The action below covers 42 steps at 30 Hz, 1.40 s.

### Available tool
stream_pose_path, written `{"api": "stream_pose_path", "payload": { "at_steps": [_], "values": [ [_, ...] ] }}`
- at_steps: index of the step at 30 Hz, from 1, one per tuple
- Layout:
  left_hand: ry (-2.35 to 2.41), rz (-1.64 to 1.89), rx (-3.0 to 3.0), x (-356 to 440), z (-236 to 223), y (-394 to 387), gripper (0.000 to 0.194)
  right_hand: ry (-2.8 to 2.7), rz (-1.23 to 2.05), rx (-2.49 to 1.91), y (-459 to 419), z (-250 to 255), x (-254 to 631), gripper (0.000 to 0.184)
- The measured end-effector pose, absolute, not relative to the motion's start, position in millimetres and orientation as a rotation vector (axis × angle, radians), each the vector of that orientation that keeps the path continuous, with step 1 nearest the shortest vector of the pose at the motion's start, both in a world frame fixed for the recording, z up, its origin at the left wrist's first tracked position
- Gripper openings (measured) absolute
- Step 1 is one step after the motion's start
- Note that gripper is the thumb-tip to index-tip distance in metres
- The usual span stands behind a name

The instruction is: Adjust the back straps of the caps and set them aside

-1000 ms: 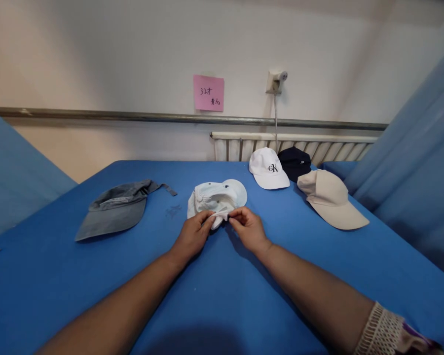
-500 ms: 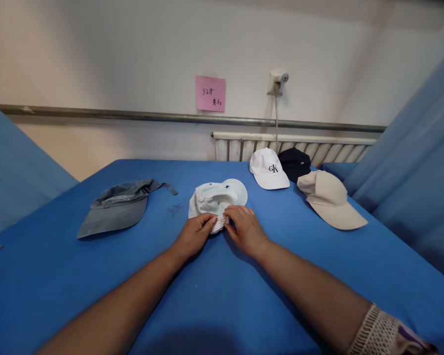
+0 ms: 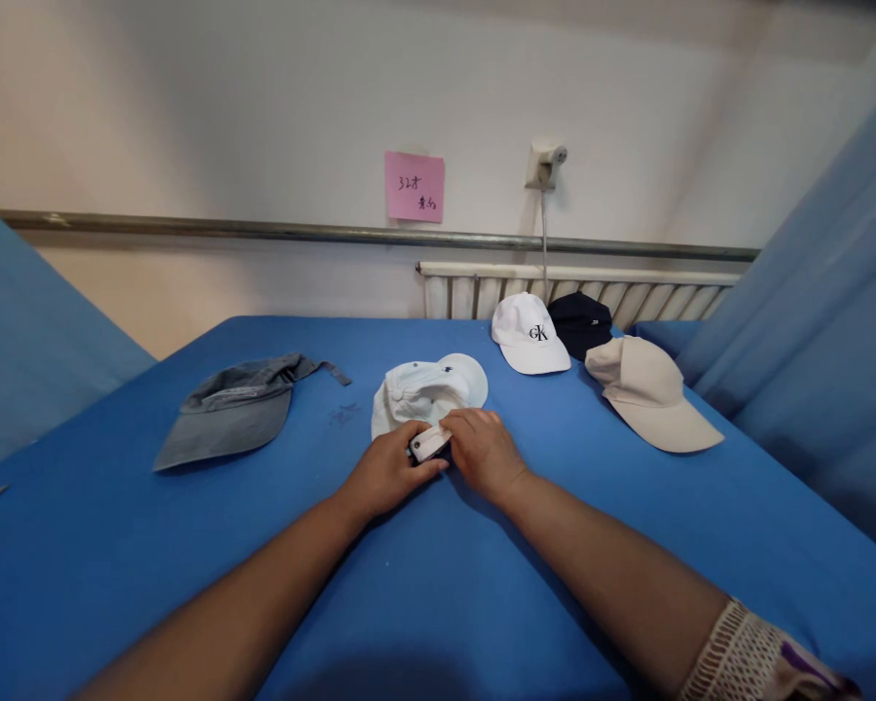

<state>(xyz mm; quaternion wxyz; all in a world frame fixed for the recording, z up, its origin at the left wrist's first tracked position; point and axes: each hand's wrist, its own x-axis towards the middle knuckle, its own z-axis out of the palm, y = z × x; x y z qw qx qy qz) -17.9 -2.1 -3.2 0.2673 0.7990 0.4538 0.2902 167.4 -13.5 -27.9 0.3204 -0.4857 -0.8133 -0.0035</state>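
A pale mint baseball cap (image 3: 401,389) lies in the middle of the blue-covered table, its brim pointing away to the back right and its crown dented. My left hand (image 3: 388,474) is closed at the near end of the cap, holding its back strap with the thumb stretched out below it. Between my hands shows the strap's pale end, with a small dark round snap on it. My right hand (image 3: 484,454) grips the strap's right side with bent fingers; its fingertips are partly hidden.
A grey cap (image 3: 226,419) with a loose strap lies to the left. At the back right are a white cap (image 3: 518,326), a black cap (image 3: 580,326) and a beige cap (image 3: 653,389). Blue curtains (image 3: 832,321) flank the table (image 3: 438,604); a radiator (image 3: 474,295) stands behind.
The strap has turned between my hands, so its end with the snap now shows. My left thumb has moved down and to the right. The other caps stay put.
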Motion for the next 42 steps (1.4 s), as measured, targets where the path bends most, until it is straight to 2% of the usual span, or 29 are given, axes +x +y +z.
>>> {"api": "stream_pose_path", "payload": {
  "at_steps": [2,10,16,21,25,32,42],
  "values": [
    [1.278,0.765,2.247,-17,-4,-4,0.044,-2.117,0.006,-1.261,-15,-27,168,0.028],
    [1.495,0.655,2.456,-10,0,-11,0.038,-2.022,0.043,-1.174,-22,-23,168,0.023],
    [1.416,0.619,2.621,-12,4,-9,0.022,-2.002,0.021,-1.231,-26,-22,166,0.016],
    [1.39,0.495,2.82,-12,6,-10,0.023,-2.029,-0.022,-1.263,-25,-24,166,0.021],
    [1.389,0.461,2.916,-11,6,-11,0.023,-2.039,-0.047,-1.25,-22,-26,166,0.011],
    [1.375,0.606,3.055,-13,8,-10,0.018,-1.893,-0.061,-1.181,-22,-28,164,0.019],
    [1.33,0.853,3.042,-16,6,-8,0.018,-1.962,-0.056,-1.177,-27,-25,164,0.008]
  ]
}}
